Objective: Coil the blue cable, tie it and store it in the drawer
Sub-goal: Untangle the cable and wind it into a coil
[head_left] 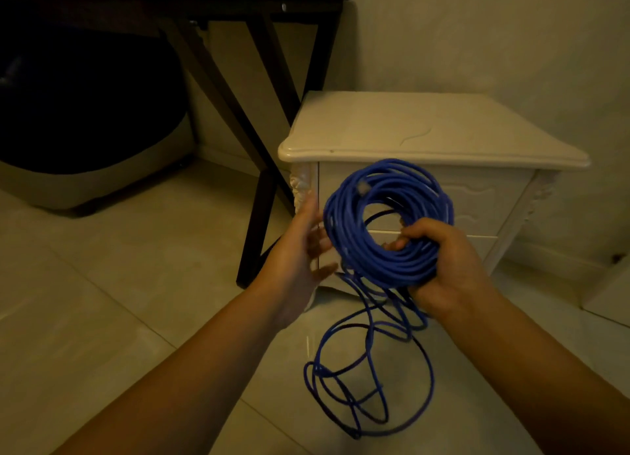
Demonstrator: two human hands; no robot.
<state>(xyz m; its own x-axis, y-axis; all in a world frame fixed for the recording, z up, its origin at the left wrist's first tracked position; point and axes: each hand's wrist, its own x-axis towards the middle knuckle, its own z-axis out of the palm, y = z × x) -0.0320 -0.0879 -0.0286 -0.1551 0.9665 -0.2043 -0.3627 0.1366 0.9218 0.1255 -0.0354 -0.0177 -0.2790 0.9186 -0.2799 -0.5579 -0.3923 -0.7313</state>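
A thick round coil of blue cable (354,216) is held upright in front of a white nightstand. My right hand (443,267) grips the coil's lower right side, fingers curled through its middle. My left hand (300,246) is just left of the coil with its fingers spread, close to the loops; whether it touches them I cannot tell. A clear plug shows near the coil's top left. The rest of the cable hangs down and lies in loose loops (368,379) on the floor. Behind the coil are the nightstand's closed drawer fronts (474,202).
The white nightstand (426,130) stands against the wall on a pale tiled floor (136,284). A dark table with crossed legs (259,120) stands to its left, and a dark rounded object with a grey base (85,120) sits under it at far left.
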